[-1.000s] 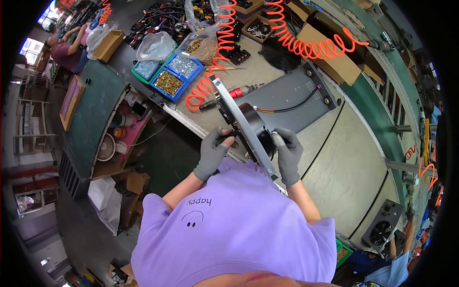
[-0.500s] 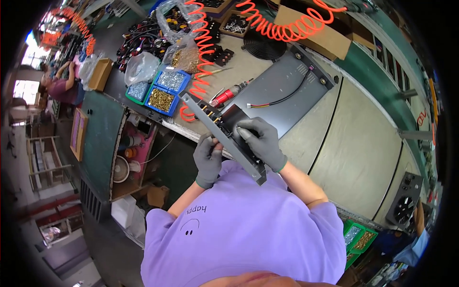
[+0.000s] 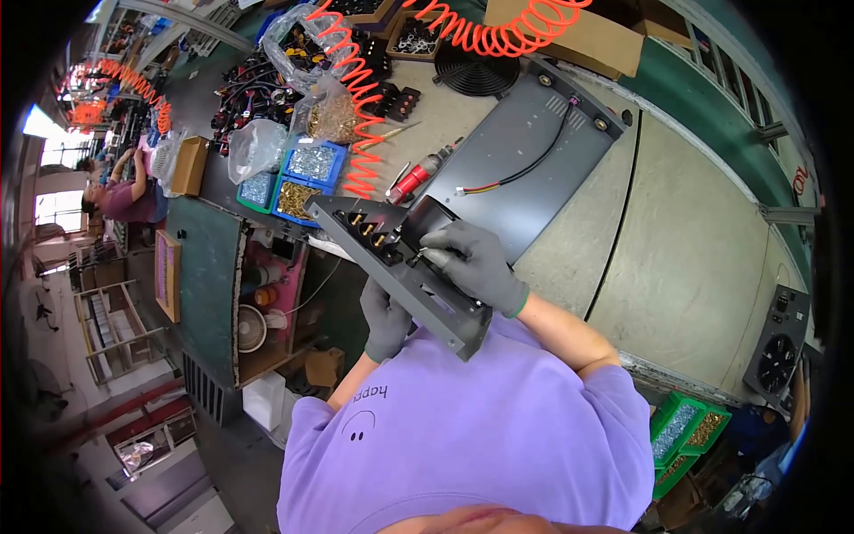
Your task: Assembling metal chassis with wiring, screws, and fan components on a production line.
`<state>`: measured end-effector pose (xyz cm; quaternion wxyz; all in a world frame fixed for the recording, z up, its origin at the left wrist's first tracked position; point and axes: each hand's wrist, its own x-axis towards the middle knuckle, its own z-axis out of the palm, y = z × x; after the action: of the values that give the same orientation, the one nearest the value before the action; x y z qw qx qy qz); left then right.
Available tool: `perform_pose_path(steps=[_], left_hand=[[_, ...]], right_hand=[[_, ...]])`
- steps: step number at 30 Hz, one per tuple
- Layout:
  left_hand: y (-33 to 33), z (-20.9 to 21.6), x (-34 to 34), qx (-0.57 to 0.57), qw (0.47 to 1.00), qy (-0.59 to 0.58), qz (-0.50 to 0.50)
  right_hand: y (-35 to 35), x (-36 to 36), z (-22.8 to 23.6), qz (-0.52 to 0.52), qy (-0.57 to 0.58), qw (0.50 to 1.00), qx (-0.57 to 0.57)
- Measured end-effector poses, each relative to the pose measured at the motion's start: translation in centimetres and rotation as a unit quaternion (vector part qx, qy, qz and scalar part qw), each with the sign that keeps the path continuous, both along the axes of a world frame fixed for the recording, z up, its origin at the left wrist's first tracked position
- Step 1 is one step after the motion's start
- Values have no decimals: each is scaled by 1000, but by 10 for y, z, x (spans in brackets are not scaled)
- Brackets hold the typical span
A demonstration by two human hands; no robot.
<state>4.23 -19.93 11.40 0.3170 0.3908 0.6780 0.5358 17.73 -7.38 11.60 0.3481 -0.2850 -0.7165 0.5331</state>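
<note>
One dark-grey metal panel [image 3: 382, 270], held above the desk's [image 3: 685, 240] near edge, has three brass-coloured posts [image 3: 367, 229] seated; its fitting-up appears unfinished. The right hand's [image 3: 476, 265] fingers are pinched narrow against it, contents too small to identify. The left hand's [image 3: 385, 320] fingers are hidden behind; state cannot be told. Beyond: one flat grey metal sheet [image 3: 507, 165], one black cable [image 3: 539, 164], its plug unconnected, and one red driver [image 3: 414, 181].

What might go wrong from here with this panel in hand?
The tilted dark panel might slip, as it seems held up only by the left hand and right hand. The red power tool lies close beyond it and could be knocked. The cable on the grey plate, its free connector near the right hand, might snag.
</note>
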Motion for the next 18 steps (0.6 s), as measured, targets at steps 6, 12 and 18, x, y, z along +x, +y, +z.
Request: perform_pose_path(steps=[6,12,18], left_hand=[[5,2,-9,29,988,134,-68],[6,3,-12,12,979,190,-78],[9,11,-3,11,990,133,-40]], right_hand=[[0,0,-1,31,-7,999,27],[4,-1,3,88,31,993,67],[15,-4,-2,165,40,985,-29]])
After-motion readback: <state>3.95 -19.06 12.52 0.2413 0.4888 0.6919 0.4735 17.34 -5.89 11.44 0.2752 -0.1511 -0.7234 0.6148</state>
